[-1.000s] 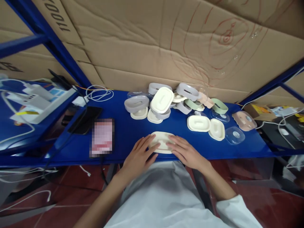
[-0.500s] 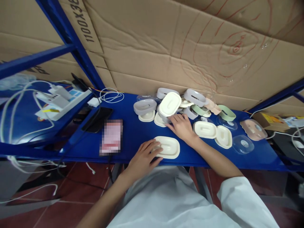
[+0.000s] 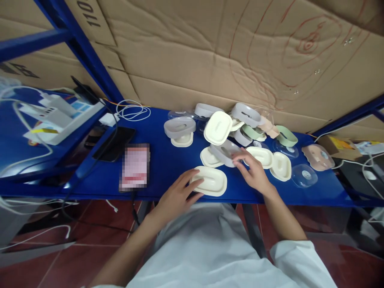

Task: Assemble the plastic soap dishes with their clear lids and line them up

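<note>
My left hand [image 3: 183, 194] has its fingers spread over the left end of a cream oval tray [image 3: 212, 182] lying near the table's front edge. My right hand [image 3: 252, 170] pinches the right end of a grey oval plastic dish base [image 3: 224, 152], which is tilted. Under that base's left side lies another cream tray [image 3: 210, 159]. Behind it, a cream piece [image 3: 218, 128] leans on the pile. A further cream tray [image 3: 261, 157] lies just behind my right hand, partly covered by the fingers.
Grey bases [image 3: 180, 127], a green base [image 3: 286, 136], a pink piece [image 3: 317, 157] and clear lids [image 3: 304, 176] crowd the blue table [image 3: 168, 176]. A phone with a blurred screen [image 3: 134, 168] and a power strip [image 3: 72, 120] are at left. Cardboard [image 3: 180, 52] walls the back.
My right hand has moved right and nearer, drawing the grey base out from the cream piece above it. My left hand stays at the front tray. The view has shifted slightly.
</note>
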Available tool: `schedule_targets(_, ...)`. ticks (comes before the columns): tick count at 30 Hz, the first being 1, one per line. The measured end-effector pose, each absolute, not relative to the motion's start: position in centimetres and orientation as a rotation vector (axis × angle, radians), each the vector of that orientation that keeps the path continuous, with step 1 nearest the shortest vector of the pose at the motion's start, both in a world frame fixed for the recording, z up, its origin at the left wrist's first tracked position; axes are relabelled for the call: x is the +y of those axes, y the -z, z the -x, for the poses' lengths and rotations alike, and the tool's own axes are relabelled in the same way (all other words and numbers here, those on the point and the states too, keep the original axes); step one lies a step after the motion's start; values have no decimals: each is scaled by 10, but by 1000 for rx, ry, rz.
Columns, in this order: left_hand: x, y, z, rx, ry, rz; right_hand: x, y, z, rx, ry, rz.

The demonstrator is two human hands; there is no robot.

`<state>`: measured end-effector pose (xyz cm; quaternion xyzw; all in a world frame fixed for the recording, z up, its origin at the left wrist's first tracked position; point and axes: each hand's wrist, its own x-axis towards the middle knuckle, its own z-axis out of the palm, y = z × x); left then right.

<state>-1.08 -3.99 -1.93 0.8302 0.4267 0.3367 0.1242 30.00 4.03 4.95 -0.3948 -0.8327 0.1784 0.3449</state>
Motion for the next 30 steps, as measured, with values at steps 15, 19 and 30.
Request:
schedule_targets(15,-42,20,9,1346,-887,-2409,13,-39,-300,-2318,-204,1097)
schedule_targets(19,-42,20,9,1357,-960,-2388,-10,-46,-289,-2440,-285,992)
schedule_targets(30,-38,19,11,1206,-961,-2532,-39,-10,-267,-2565,-154,880)
